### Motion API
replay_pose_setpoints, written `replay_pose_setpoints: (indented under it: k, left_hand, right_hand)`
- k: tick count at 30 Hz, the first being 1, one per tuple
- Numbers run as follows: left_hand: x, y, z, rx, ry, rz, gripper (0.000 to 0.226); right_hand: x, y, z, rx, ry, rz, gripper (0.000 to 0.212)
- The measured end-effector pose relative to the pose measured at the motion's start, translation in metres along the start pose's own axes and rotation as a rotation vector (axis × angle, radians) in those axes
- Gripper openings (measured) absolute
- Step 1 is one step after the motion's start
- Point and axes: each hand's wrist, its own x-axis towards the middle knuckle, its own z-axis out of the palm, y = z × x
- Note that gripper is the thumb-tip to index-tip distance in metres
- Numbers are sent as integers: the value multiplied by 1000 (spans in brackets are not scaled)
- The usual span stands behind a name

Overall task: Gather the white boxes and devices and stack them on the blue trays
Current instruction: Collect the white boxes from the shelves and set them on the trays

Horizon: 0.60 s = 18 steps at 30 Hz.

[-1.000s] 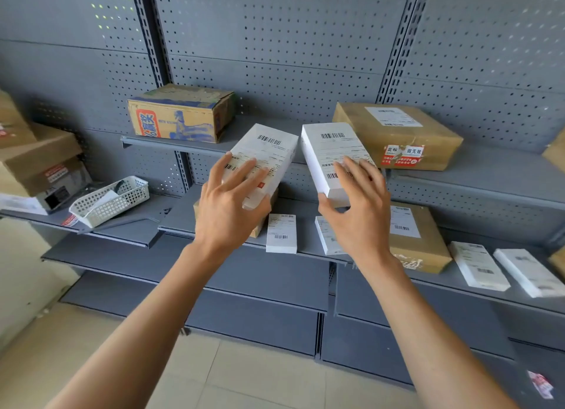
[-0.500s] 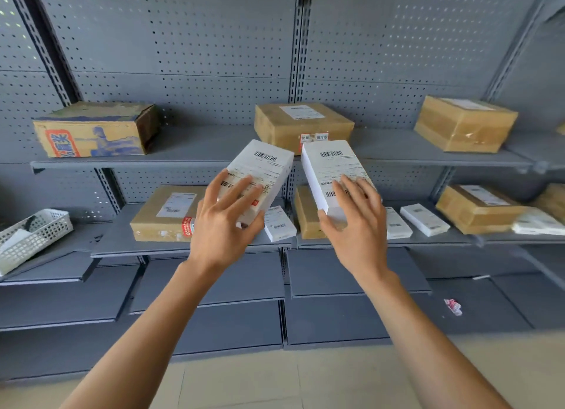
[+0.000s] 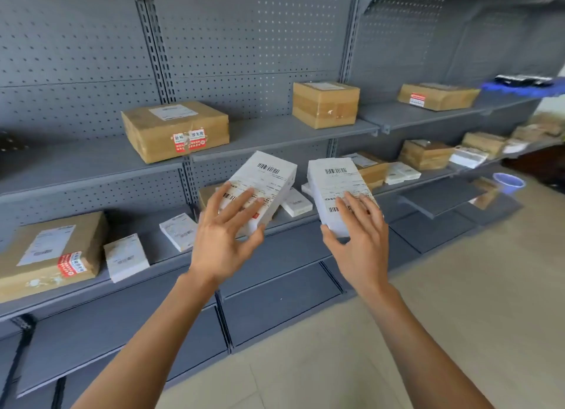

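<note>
- Over the last second the view swung to the right along the shelving (image 3: 275, 133); the printed carton and the white basket went out of view, and a blue tray (image 3: 519, 89) came in at 2 o'clock, far along the top shelf, with dark things lying on it.
- The grip did not change: the left hand (image 3: 223, 243) held one white box (image 3: 263, 185) with spread fingers on top and the thumb under it, and the right hand (image 3: 360, 240) held a second white box (image 3: 336, 188) the same way. Both boxes were in the air, just beside each other, label side up.
- I judged this as the carrying step: two boxes gathered, the tray well apart from them.
- More small white boxes (image 3: 125, 255) lay on the middle shelf at 9 o'clock, and others at 1 o'clock near brown cartons (image 3: 174, 130).
- The shelf edges ran close on the left at hand height. The open floor (image 3: 458, 286) at 3 o'clock gave free room for walking; a blue bucket (image 3: 509, 182) stood there near the shelving.
</note>
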Motion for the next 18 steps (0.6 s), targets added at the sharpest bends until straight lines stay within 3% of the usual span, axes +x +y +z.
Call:
replay_pose_setpoints:
  k: [10,18]
  left_hand:
    - [64,109,134,-110,-29,72,39]
    - [99,170,204,-171,-67,158,38]
  right_hand:
    - [5,172,-63,-118,44,90,51]
    - [-2,251,-97,-149,76,157,52]
